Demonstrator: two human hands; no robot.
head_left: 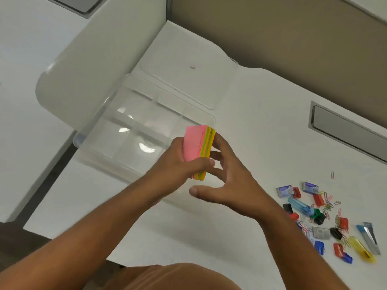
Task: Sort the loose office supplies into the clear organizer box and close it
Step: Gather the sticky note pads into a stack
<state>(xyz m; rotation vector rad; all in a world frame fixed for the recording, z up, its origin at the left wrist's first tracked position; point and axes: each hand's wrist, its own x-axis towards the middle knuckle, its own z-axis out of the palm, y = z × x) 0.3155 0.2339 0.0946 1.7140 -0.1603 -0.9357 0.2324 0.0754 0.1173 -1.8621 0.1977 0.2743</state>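
Observation:
A stack of sticky notes (pixel 195 143), pink on top with yellow and green layers below, is held above the near right corner of the clear organizer box (pixel 117 132). My left hand (pixel 178 164) grips the stack from the left, thumb across its lower end. My right hand (pixel 228 181) touches the stack's right edge with spread fingertips, thumb apart below. The box lies open on the white desk, its divided compartments showing nothing inside. Its clear lid (pixel 188 80) lies flat behind it.
Loose supplies lie on the desk at the right: paper clips (pixel 326 203), binder clips (pixel 318 199), staple boxes (pixel 283 191), a blue tube (pixel 298 205) and a yellow one (pixel 361 249). A grey cable slot (pixel 345 132) sits in the desk. A beige partition (pixel 272 28) stands behind.

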